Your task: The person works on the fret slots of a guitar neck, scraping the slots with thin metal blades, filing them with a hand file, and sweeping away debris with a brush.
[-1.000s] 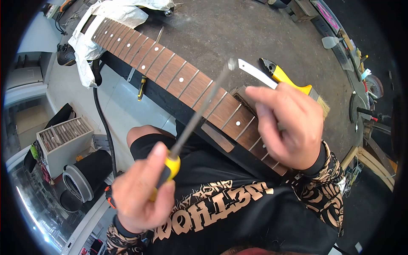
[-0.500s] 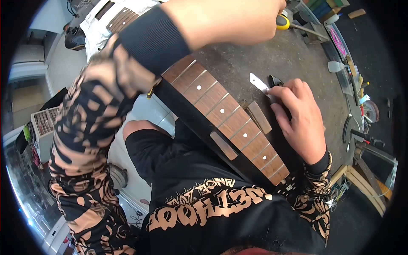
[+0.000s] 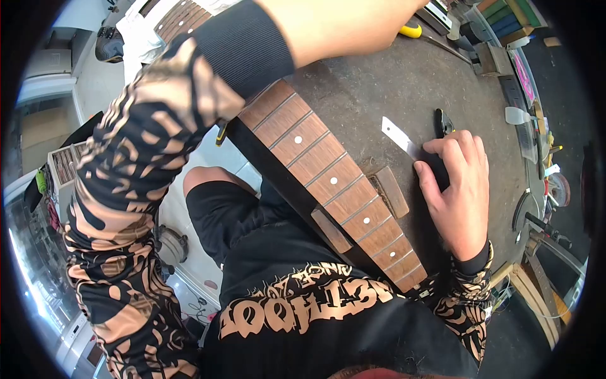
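A guitar neck [image 3: 319, 161] with a brown fretboard and white dot inlays lies diagonally in front of me. My left arm reaches across its far end. At the top edge, my left hand [image 3: 372, 28] is partly cut off, its fingers out of view beside a yellow-handled tool [image 3: 411, 31]. On the workbench [image 3: 372, 88], a narrow metal strip [image 3: 396, 134] with a hole lies flat. My right hand [image 3: 464, 196] is at the strip's near end, fingers bent, with a gap between thumb and index finger. Just beyond those fingers is a black clamp-like tool [image 3: 444, 123].
Small wooden blocks [image 3: 392, 191] sit on either side of the neck. Another fretboard [image 3: 183, 22] lies on white cloth at upper left. A plastic bottle [image 3: 517, 116] and bins line the bench's right edge. A box of wooden pieces [image 3: 65, 165] stands at left.
My right hand has drawn back slightly along the metal strip, so more of it shows. The black tool is more exposed. The whole view has shifted a little.
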